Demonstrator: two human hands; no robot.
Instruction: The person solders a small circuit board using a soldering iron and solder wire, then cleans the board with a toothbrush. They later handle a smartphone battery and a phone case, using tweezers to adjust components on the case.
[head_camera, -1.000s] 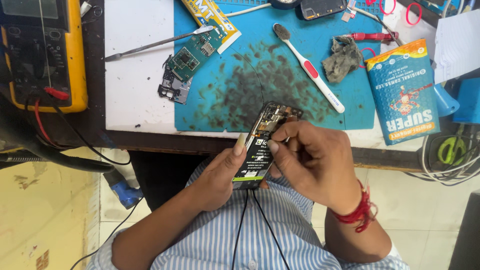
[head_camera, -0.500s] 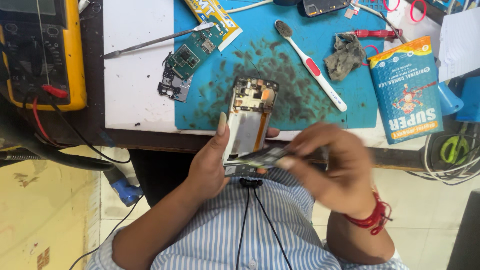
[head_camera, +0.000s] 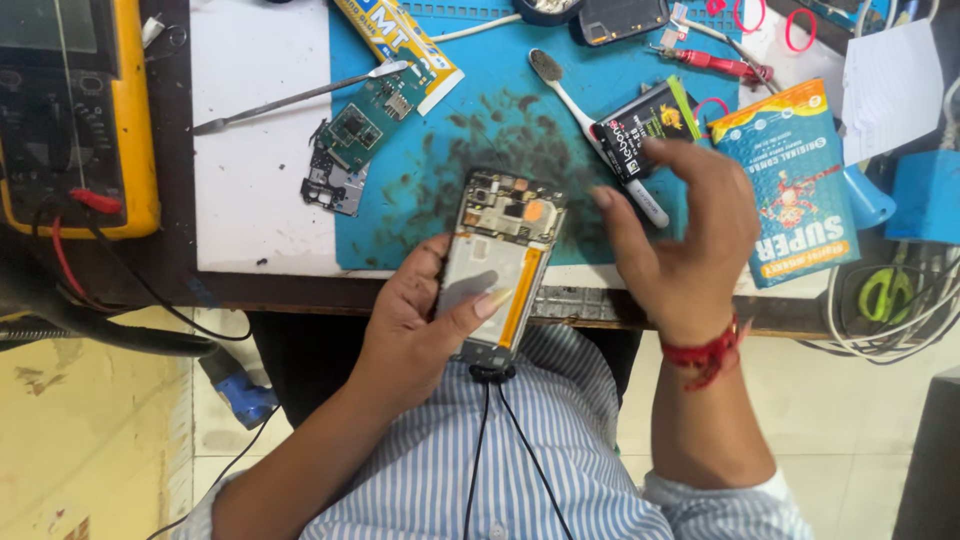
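Note:
My left hand (head_camera: 418, 322) grips an opened phone frame (head_camera: 500, 262) over the table's front edge, thumb across its silver middle plate; the battery bay is bare, with an orange strip along one side. My right hand (head_camera: 686, 238) is up and to the right of the phone, over the blue work mat (head_camera: 480, 110). Its fingertips hold the near edge of a black battery (head_camera: 640, 122), which sits above a white toothbrush (head_camera: 566, 86). A red thread circles my right wrist.
A green circuit board (head_camera: 356, 132) and a metal pry tool (head_camera: 300, 95) lie on the white sheet (head_camera: 255, 180) at left. A yellow multimeter (head_camera: 70, 110) stands far left. A blue packet (head_camera: 790, 170), a red-handled tool (head_camera: 715, 62) and tangled cables (head_camera: 900, 300) crowd the right.
My right hand pulled the battery out of the phone and carried it up and right over the mat. My left hand turned the phone frame flat, open side up.

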